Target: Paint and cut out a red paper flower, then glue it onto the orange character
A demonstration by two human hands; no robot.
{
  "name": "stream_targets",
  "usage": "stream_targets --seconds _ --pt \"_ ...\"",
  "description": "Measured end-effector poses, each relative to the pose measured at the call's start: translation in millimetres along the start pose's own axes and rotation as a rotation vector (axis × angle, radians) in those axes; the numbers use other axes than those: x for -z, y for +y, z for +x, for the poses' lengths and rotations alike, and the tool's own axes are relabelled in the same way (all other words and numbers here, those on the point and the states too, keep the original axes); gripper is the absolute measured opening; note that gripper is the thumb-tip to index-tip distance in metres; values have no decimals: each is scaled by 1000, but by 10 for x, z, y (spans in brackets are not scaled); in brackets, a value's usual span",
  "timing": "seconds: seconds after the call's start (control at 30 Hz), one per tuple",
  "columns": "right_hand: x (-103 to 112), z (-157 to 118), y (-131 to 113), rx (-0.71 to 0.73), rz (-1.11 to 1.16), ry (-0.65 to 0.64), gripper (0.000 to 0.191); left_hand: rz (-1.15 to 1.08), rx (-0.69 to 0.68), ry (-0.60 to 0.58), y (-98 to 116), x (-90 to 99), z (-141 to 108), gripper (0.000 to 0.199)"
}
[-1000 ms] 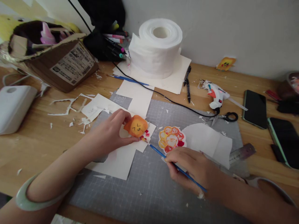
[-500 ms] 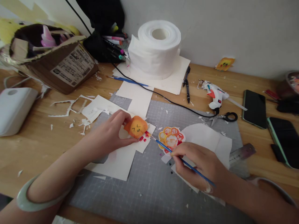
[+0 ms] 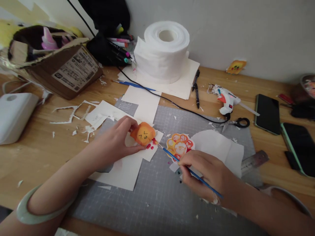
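Pinched between the thumb and fingers of my left hand (image 3: pixel 123 136) is an orange paper piece (image 3: pixel 143 133) with a drawn face. Under its right edge lies white paper (image 3: pixel 128 172) with red paint spots (image 3: pixel 150 146). My right hand (image 3: pixel 205 173) grips a blue paintbrush (image 3: pixel 169 154), its tip at the paint beside the orange piece. A flower-shaped cutout (image 3: pixel 180 147) in orange, yellow and red rests on the grey cutting mat (image 3: pixel 157 205), just beyond my right fingers.
A tissue roll (image 3: pixel 162 55) stands at the back, a cardboard box (image 3: pixel 66 73) at the left. Glue gun (image 3: pixel 227 101), scissors (image 3: pixel 242 123), two phones (image 3: pixel 267 114) and a metal ruler (image 3: pixel 254 162) lie right. A black cable (image 3: pixel 172 102) crosses the mat's top.
My right hand and the brush have shifted slightly left, the brush tip closer to the orange piece. My left hand holds the piece in nearly the same place.
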State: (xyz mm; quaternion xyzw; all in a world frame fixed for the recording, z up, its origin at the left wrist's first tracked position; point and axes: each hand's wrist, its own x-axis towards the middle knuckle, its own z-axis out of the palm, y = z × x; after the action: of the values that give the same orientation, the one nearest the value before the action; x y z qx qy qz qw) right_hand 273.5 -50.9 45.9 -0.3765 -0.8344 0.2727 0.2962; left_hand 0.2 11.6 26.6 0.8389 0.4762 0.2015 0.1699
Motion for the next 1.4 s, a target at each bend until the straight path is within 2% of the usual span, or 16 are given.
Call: stream_targets --seconds 0.37,0.97,1.07,1.27,1.4 --pt "16 8 1 -9 -3 -43 15 60 -52 24 -23 -19 -20 43" --pt "23 13 4 -15 25 -29 14 22 15 38 -9 4 -14 35" --pt "25 -7 9 -17 10 -34 14 -18 60 36 -2 12 -9 36" --pt "22 -59 24 24 9 119 16 -88 192 39 7 25 15 45" --pt "34 -49 11 17 19 74 14 -213 335 49 -5 19 6 50"
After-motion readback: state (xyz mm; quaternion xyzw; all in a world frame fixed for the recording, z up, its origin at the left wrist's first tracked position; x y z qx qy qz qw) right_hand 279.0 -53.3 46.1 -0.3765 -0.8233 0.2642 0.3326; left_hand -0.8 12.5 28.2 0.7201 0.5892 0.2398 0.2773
